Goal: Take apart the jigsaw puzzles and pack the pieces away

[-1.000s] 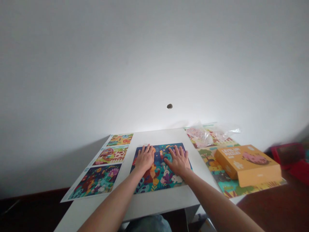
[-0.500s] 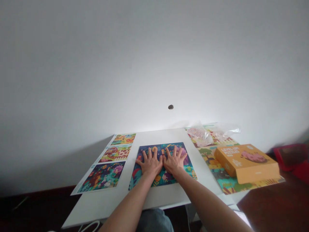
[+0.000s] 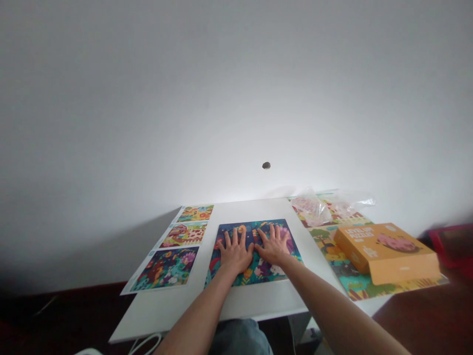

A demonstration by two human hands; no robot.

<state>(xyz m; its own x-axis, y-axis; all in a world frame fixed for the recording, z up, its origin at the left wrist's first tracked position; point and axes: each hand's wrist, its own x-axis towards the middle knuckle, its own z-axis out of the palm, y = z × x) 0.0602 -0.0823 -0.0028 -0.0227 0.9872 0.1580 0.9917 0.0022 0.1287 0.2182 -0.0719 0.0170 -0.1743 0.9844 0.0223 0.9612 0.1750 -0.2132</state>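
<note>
A dark blue jigsaw puzzle (image 3: pixel 254 278) with a colourful picture lies flat on the white table (image 3: pixel 258 303) in front of me. My left hand (image 3: pixel 235 254) rests palm down on its left half, fingers spread. On the right half lies my right hand (image 3: pixel 272 246), also flat with fingers apart. The two thumbs are close together near the puzzle's middle. Neither hand grips anything, and both cover part of the picture.
Left of the puzzle lies a sheet with three printed pictures (image 3: pixel 166 268). To the right, an orange puzzle box (image 3: pixel 388 246) stands on another colourful puzzle (image 3: pixel 356 286). Behind it are clear plastic bags (image 3: pixel 312 207). A white wall (image 3: pixel 236 123) rises behind the table.
The view has shifted slightly, so everything sits a little further right. My right hand has slid a bit away from the left, widening the gap between the thumbs. Both stay flat on the puzzle.
</note>
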